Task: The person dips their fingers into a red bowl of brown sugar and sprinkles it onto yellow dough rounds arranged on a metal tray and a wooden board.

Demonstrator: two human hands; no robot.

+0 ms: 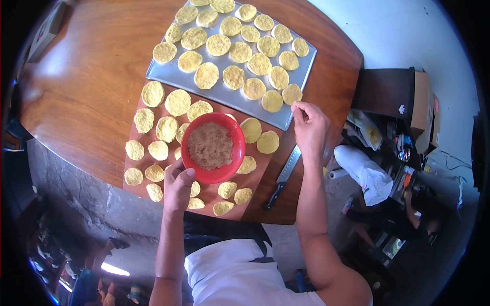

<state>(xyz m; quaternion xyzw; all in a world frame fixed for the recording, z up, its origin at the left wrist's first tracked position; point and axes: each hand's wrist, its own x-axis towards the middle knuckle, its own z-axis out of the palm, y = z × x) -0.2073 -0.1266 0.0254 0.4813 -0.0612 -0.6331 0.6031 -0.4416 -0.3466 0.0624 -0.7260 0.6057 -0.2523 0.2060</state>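
My left hand grips the near left rim of a red bowl that holds a brown crumbly powder. The bowl is above a reddish-brown mat bearing several yellow round slices. My right hand is over the right near corner of a metal tray, its fingertips pinched together beside a yellow round. What the fingertips hold is too small to make out. Several more yellow rounds lie spread over the tray in rough rows.
A knife with a black handle lies on the wooden table, left of my right forearm. Beyond the table's right edge are a white bag, a cardboard box and a person. Another person's feet show at the lower left.
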